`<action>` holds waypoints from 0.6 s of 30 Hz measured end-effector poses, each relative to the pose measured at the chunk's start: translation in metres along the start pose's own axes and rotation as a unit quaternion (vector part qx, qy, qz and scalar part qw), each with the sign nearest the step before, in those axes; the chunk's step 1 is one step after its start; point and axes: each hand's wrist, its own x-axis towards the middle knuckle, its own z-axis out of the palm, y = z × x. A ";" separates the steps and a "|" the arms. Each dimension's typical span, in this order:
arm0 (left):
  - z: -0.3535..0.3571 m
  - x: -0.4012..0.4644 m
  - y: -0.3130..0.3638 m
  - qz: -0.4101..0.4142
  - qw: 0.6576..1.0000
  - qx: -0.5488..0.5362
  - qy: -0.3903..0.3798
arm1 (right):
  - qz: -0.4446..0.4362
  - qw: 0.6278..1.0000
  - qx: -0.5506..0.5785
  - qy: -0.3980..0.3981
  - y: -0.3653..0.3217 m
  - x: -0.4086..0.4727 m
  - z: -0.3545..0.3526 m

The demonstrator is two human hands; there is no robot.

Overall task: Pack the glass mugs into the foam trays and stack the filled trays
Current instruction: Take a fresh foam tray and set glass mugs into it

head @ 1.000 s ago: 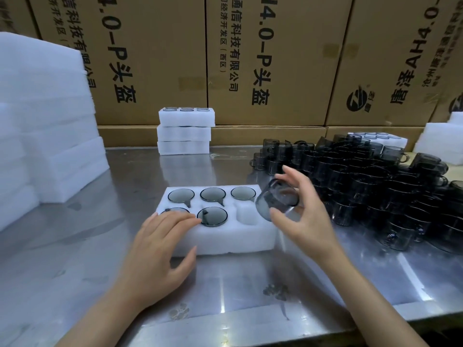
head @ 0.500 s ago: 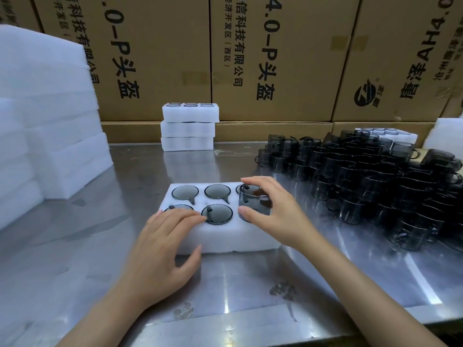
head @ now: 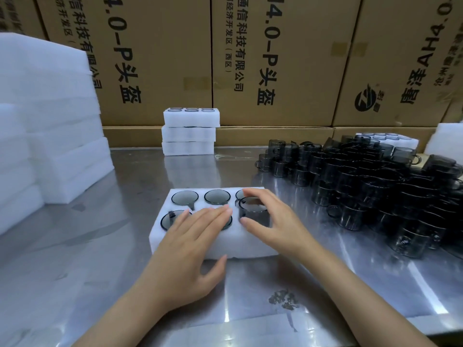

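Observation:
A white foam tray (head: 175, 242) lies on the steel table in front of me, with smoky glass mugs sunk in its holes. My right hand (head: 280, 221) grips one more grey glass mug (head: 253, 212), upright and partway into the front right hole. My left hand (head: 190, 244) rests flat on the tray's front, fingers straight over the front middle mug. A big heap of loose dark mugs (head: 375, 186) fills the table's right side. A stack of three filled trays (head: 189, 131) stands at the back.
Tall piles of foam sheets (head: 47, 121) stand at the left. Cardboard boxes (head: 275, 58) wall off the back. Another filled tray (head: 390, 140) and more white foam (head: 448, 141) sit at the far right behind the mug heap.
My right hand brought the mug from beside the tray over the front right hole, turned it upright and lowered it in. My left hand stayed on the tray.

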 end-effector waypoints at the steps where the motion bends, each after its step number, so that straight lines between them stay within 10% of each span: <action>1: 0.002 0.005 0.004 0.004 1.000 0.005 -0.012 | 0.005 1.000 -0.002 -0.002 0.000 -0.001 0.000; 12: 0.018 0.021 0.019 0.036 0.996 0.071 -0.031 | -0.012 0.968 -0.226 -0.113 0.007 -0.010 -0.012; 18: 0.020 0.018 0.021 0.034 0.997 0.067 -0.033 | -0.003 0.986 -0.157 -0.049 0.007 -0.014 -0.004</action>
